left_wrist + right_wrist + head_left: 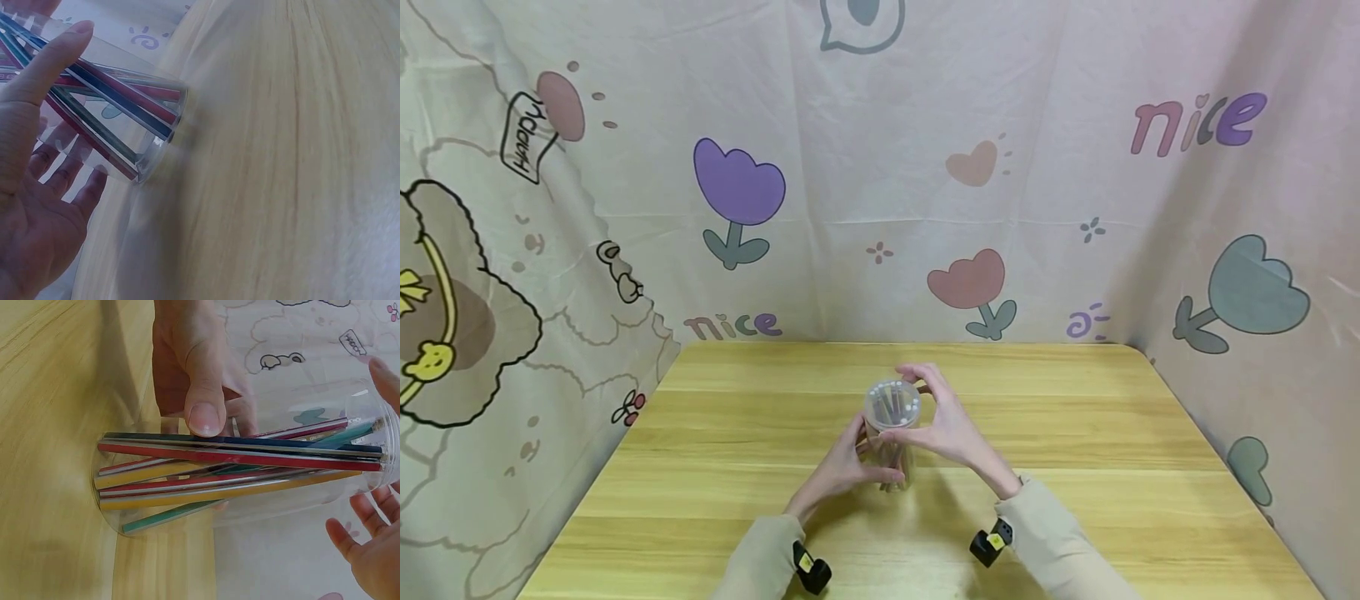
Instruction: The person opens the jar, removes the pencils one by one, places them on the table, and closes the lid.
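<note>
A clear plastic jar [910,462] stands upright on the wooden table, with a see-through round lid [892,403] on top. Inside lean several striped pencils [240,452] in red, yellow, green and dark blue. My left hand [841,468] holds the jar's body low on its left, thumb across the front and fingers round the far side. The right hand [951,427] grips the lid's rim, thumb at the front and fingers behind. In the right wrist view, the lid end runs out of frame, so part of that grip is hidden.
The wooden table [715,454] stretches out around the jar on all sides. Behind it and to the left hangs a printed cloth [865,150] with flowers and lettering. Each sleeve cuff carries a small black wrist camera [991,542].
</note>
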Available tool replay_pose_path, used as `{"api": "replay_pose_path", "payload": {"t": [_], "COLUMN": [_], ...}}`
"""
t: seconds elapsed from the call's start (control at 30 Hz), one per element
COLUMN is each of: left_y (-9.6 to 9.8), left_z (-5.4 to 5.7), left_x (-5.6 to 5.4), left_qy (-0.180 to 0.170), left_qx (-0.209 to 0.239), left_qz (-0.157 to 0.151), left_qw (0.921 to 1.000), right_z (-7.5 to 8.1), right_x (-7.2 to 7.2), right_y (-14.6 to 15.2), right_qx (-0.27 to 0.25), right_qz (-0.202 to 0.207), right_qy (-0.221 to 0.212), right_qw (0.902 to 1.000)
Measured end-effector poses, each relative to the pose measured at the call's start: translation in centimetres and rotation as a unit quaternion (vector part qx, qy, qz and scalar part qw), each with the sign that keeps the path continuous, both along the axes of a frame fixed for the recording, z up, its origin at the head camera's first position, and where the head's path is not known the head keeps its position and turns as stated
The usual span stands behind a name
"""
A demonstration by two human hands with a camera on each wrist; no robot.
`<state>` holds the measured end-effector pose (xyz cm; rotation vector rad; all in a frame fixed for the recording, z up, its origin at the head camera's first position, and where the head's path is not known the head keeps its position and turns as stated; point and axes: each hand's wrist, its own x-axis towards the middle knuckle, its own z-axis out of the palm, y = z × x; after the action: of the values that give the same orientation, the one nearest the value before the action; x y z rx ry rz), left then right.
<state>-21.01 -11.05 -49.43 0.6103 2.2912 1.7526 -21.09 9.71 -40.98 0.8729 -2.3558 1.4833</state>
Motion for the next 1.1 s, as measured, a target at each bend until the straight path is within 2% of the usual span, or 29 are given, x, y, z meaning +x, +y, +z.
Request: {"api": "replay_pose_path", "payload": {"t": [0.23,0.47,0.6,0.8,0.9,1.1], "left_y": [0.0,0.0,0.1,0.0,0.0,0.0], "left_z": [-0.1,-0.2,-0.4,-0.6,-0.6,-0.5], "left_x": [-0.1,0.0,0.1,0.0,0.0,0.0], "left_qy": [0.008,0.021,0.024,0.030,0.030,0.025], "left_qx": [-0.011,-0.013,-0.009,-0.012,-0.015,-0.019], "left_qz": [0.004,0.005,0.003,0.003,0.004,0.009], "left_qw": [0.9999,0.9997,0.9997,0.9995,0.9994,0.9995], "right_z": [-0.1,-0.2,-0.2,-0.1,0.0,-0.1], "right_x": [-0.2,-0.2,0.0,0.4,0.4,0.3], "right_y": [0.2,0.8,1.1,0.4,0.0,-0.2], "right_qx": [-0.013,-0.034,-0.021,0.018,0.019,0.005], "right_qz": [0.011,0.047,0.060,0.014,-0.005,-0.011], "right_qy": [-0.013,-0.020,-0.030,-0.050,-0.041,-0.020], "right_qw": [0.9998,0.9981,0.9975,0.9985,0.9990,0.9997]}}
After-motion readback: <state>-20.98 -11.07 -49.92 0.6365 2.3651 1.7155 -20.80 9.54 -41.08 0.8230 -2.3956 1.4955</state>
